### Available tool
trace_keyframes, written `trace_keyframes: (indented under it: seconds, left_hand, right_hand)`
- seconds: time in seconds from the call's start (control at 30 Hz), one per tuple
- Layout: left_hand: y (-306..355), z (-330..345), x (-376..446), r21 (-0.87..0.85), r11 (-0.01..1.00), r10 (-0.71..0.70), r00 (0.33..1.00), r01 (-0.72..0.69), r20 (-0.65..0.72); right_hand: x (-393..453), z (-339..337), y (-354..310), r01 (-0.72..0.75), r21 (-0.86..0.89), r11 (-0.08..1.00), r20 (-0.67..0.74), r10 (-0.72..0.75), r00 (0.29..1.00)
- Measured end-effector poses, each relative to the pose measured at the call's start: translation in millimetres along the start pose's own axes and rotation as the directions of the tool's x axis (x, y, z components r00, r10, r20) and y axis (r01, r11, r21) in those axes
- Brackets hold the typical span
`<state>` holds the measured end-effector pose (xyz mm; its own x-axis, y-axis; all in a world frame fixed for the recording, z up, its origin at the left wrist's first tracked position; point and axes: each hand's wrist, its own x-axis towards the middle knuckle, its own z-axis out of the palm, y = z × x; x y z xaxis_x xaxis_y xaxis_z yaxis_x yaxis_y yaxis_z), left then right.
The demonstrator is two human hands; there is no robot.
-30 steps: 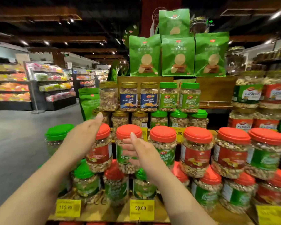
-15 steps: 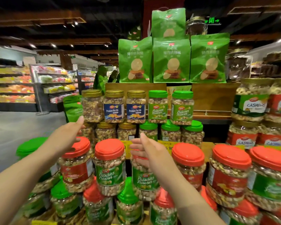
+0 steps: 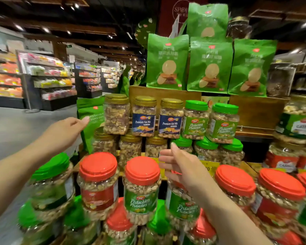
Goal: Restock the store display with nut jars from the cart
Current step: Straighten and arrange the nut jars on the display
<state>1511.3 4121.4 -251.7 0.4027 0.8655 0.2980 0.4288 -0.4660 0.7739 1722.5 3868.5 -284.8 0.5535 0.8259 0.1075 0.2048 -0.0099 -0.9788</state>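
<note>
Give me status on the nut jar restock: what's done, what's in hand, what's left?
Done: the display looks largely stocked, with red-lidded jars in front and gold-lidded nut mix jars behind. In hand: nothing. The left hand and right hand are open, reaching toward the middle tiers. Left: can't judge; the cart is not in view.
</note>
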Motion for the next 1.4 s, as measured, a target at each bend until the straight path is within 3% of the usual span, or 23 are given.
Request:
trace_keyframes:
  seconds: [0.13, 0.37, 0.47, 0.57, 0.67, 0.83, 0.97, 1.17, 1.4]
  left_hand:
    - [-32, -7, 45, 0.107, 0.994, -0.006, 0.999, 0.001, 0.041]
    - [-69, -3, 138, 0.300, 0.950, -0.014, 0.954, -0.081, 0.301]
    - [-68, 14, 171, 0.278, 0.956, -0.019, 0.928, -0.093, 0.373]
    - [-65, 33, 200, 0.141, 0.989, -0.021, 0.909, -0.042, 0.417]
    - [-63, 56, 206, 0.044, 0.999, 0.012, 0.917, -0.033, 0.399]
    - [-81, 77, 198, -0.021, 0.998, 0.067, 0.952, -0.064, 0.298]
    - [-93, 81, 198, -0.067, 0.994, 0.096, 0.956, -0.081, 0.278]
    - [-98, 83, 195, -0.060, 0.992, 0.128, 0.944, -0.116, 0.304]
    - [-95, 74, 189, -0.005, 0.993, 0.115, 0.940, -0.119, 0.321]
  right_hand:
    - [40, 36, -13, -0.042, -0.063, 0.997, -0.018, 0.041, 0.999]
    - [131, 115, -14, -0.127, -0.126, 0.984, -0.037, 0.124, 0.992]
    - [160, 137, -9, -0.129, -0.167, 0.977, -0.091, 0.116, 0.989]
    - [181, 157, 0, -0.156, -0.212, 0.965, -0.141, 0.128, 0.982]
    - [188, 173, 8, -0.171, -0.214, 0.962, -0.188, 0.131, 0.973]
    - [189, 194, 18, -0.089, -0.333, 0.939, -0.221, 0.014, 0.975]
    - [191, 200, 24, -0.125, -0.258, 0.958, -0.261, 0.055, 0.964]
    - [181, 204, 27, -0.129, -0.317, 0.940, -0.299, 0.030, 0.954]
    - [176, 204, 17, -0.113, -0.395, 0.912, -0.227, 0.022, 0.974]
